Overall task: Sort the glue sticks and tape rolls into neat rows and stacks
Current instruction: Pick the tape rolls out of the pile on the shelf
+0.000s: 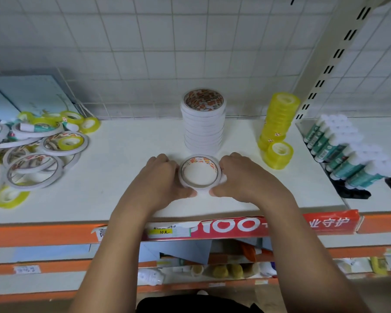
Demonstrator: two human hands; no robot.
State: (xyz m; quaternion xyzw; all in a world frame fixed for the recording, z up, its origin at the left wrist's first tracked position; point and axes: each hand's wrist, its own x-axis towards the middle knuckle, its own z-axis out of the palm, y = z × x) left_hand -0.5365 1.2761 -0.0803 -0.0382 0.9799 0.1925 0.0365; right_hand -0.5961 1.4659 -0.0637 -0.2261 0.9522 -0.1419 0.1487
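Shelf [127, 177], L end: loose tape pile [32, 154], white and yellow mixed. Front edge, mid: L hand [160, 177] and R hand [242, 177], fingers curled, grip low stack [199, 186] of white rolls from both sides. Tall stack [203, 127] just behind. R of it: yellow stack [277, 118], single yellow roll [279, 155] in front. R end: glue sticks [339, 150] in rows.

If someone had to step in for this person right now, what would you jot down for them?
The left hand and right hand grip a short white tape stack at the shelf front.
Done: tall white stack behind it, yellow tape stack to its right, glue sticks in rows far right.
To do: the mixed pile of tape rolls on the left needs sorting.
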